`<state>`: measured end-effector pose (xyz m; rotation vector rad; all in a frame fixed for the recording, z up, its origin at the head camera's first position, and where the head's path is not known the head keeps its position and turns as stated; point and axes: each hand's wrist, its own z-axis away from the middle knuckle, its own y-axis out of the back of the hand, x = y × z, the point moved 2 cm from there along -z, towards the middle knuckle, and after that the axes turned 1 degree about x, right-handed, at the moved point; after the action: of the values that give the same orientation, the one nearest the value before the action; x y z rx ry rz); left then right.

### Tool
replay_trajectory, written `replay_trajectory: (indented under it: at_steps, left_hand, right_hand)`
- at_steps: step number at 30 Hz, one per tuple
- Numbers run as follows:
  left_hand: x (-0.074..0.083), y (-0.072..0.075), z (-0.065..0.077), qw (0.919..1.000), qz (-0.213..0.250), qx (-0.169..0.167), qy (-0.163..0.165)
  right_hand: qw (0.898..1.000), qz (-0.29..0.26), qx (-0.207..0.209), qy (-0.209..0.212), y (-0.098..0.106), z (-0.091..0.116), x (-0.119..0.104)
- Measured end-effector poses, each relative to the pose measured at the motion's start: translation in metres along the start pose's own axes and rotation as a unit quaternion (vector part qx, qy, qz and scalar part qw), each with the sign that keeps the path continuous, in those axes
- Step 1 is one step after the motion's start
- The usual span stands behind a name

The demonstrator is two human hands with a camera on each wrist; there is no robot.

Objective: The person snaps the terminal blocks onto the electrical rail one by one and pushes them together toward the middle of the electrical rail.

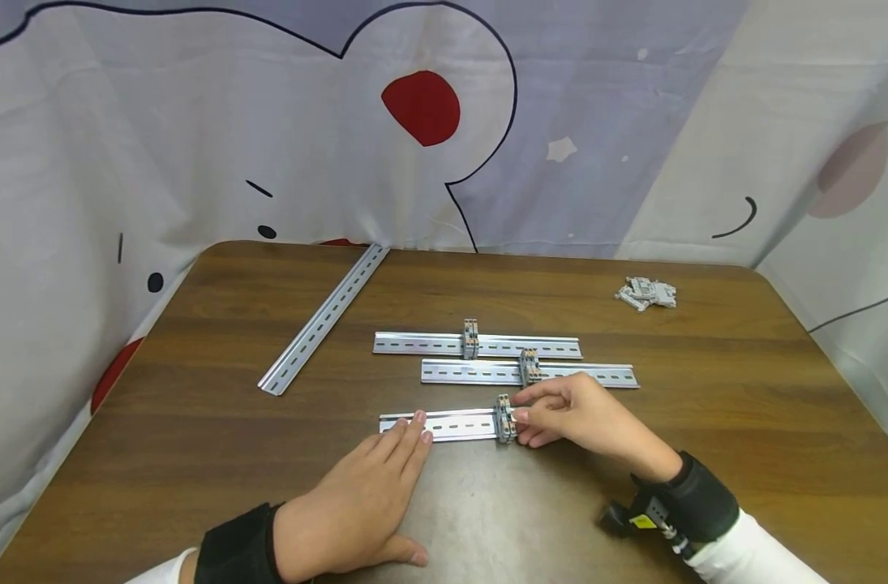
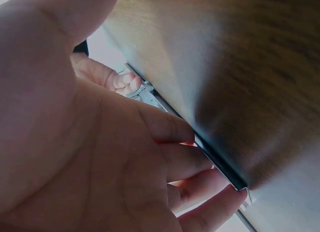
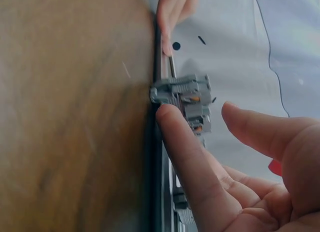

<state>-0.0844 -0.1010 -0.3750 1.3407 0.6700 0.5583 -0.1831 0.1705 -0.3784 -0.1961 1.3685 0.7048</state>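
A short slotted metal DIN rail [image 1: 461, 424] lies nearest the person, under the left hand [image 1: 363, 495]. That hand's straight fingers rest on the rail's left part, with the thumb spread on the tabletop. Near the rail's right end sits a small group of grey terminal blocks [image 1: 505, 419] with orange parts. Beside it is the right hand [image 1: 575, 414]; in the right wrist view, one extended fingertip [image 3: 167, 112] touches the foot of the terminal blocks [image 3: 187, 99], while another digit stands apart from them. The rail's right end is hidden behind the right hand.
Two more rails [image 1: 414, 344] lie just behind, each carrying grey terminal blocks [image 1: 470, 338]. A long rail [image 1: 323, 320] lies slanted at the left. Several loose pale pieces [image 1: 646, 293] are heaped at the back right. A printed curtain [image 1: 195, 130] hangs behind the wooden table [image 1: 159, 454].
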Motion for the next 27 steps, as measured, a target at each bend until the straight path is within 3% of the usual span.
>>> replay_trajectory:
  at_steps: [6, 11, 20, 27]
  left_hand:
    - [0.000, 0.000, -0.001, 0.9999, 0.006, -0.009, 0.002]
    - [0.000, 0.000, -0.002, 0.9999, 0.008, -0.012, 0.006]
    - [0.000, 0.000, -0.002, 0.9999, 0.000, -0.016, 0.007]
    - [-0.001, 0.000, -0.003, 0.9998, 0.002, -0.020, 0.004]
  right_hand:
    - [1.000, -0.013, 0.008, 0.004, 0.016, 0.004, -0.005]
    - [0.997, 0.046, 0.058, 0.029, 0.042, 0.013, -0.014]
    - [0.971, 0.152, 0.178, 0.053, 0.082, 0.033, -0.034]
    - [0.955, 0.166, 0.245, 0.028, 0.101, 0.043, -0.045]
